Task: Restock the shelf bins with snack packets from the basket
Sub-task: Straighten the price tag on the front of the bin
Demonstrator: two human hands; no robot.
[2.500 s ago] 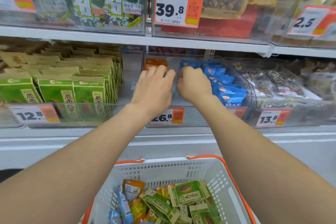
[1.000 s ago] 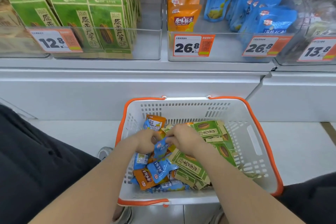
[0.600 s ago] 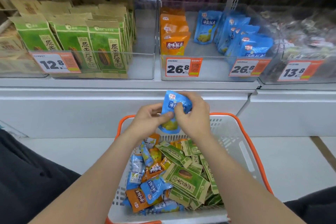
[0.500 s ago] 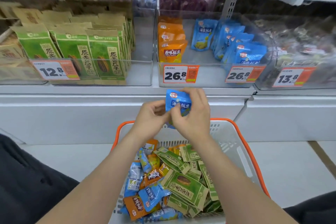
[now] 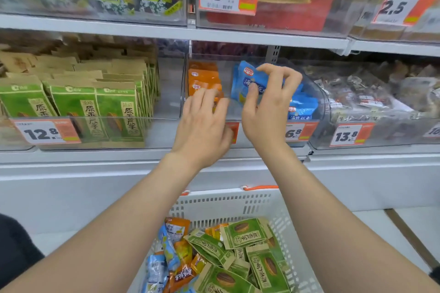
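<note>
My right hand (image 5: 266,107) pinches a blue snack packet (image 5: 247,78) and holds it over the front wall of the clear middle shelf bin (image 5: 238,107). That bin holds a row of orange packets (image 5: 202,78) on its left and more blue packets (image 5: 301,108) on its right. My left hand (image 5: 202,126) hovers in front of the orange row with relaxed fingers and holds nothing. Below stands the white basket (image 5: 226,202) with orange handles, holding several green, blue and orange packets (image 5: 240,235).
Green seed packets (image 5: 116,112) fill the bin to the left. A bin of clear-wrapped dark snacks (image 5: 371,97) sits to the right. An upper shelf (image 5: 166,28) with more bins and price tags hangs close above. A white cabinet front (image 5: 71,185) lies below the bins.
Both hands rose from the basket to the middle bin. The blue packet went up with them; my left hand let go of it and now only my right hand holds it.
</note>
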